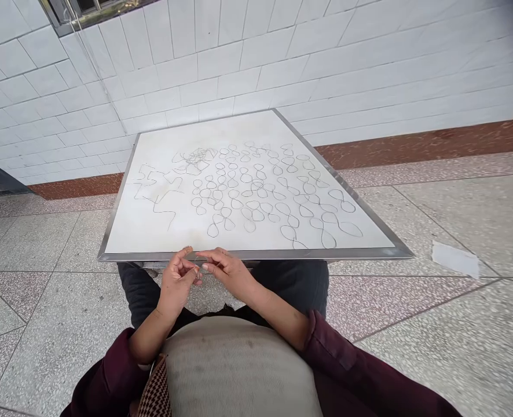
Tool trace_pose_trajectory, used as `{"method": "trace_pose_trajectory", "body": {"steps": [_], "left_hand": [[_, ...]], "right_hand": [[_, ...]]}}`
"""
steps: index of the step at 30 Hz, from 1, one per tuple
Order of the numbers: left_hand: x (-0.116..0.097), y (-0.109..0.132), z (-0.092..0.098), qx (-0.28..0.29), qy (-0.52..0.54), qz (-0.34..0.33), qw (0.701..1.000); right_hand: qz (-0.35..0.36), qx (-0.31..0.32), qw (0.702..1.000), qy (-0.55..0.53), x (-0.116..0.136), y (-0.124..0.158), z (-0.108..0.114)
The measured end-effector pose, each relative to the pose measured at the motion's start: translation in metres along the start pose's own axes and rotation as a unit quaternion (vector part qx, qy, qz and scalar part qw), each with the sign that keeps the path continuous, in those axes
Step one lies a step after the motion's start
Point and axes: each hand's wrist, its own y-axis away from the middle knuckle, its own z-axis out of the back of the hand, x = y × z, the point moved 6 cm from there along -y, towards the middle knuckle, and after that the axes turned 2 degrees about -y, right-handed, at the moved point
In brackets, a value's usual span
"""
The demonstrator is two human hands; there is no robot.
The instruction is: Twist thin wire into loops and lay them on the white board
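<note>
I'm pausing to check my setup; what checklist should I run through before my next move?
1. Wire pinched in left hand: ok.
2. Right hand close to the wire: ok, fingers right at it.
3. Wire ends joined: cannot tell, too small.
4. Figure-eights all apart on the table: not ok, some touch or overlap.
5. Tangle separated: not ok, wires cross.

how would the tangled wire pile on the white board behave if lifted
The tangled wire pile would probably be light, since its strands look thin. Lifting one strand may drag others, as they overlap. It's likely springy rather than limp, since the bent pieces beside it show sharp angles.
</note>
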Motion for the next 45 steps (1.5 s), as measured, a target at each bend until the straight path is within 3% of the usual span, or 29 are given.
{"method": "trace_pose_trajectory", "body": {"steps": [9, 19, 25, 35, 41, 45], "left_hand": [[0.006, 0.001, 0.001, 0.003, -0.015, -0.009, 1.000], [-0.002, 0.003, -0.006, 0.031, -0.002, -0.018, 0.999], [-0.005, 0.004, -0.004, 0.037, 0.014, -0.007, 0.999], [0.006, 0.003, 0.004, 0.038, 0.036, 0.044, 0.998], [0.011, 0.002, 0.005, 0.042, 0.024, 0.056, 0.997], [0.013, 0.002, 0.006, 0.021, 0.015, 0.042, 0.999]], "right_hand": [[0.070, -0.010, 0.993, 0.091, 0.003, 0.007, -0.006], [0.025, -0.053, 0.997, 0.040, 0.006, 0.000, 0.008], [-0.032, -0.039, 0.998, -0.023, -0.005, -0.003, 0.007], [-0.087, -0.076, 0.991, -0.067, -0.015, -0.004, 0.018], [-0.096, -0.060, 0.991, -0.067, -0.008, -0.004, 0.020], [-0.114, -0.052, 0.984, -0.124, -0.009, -0.004, 0.014]]}}
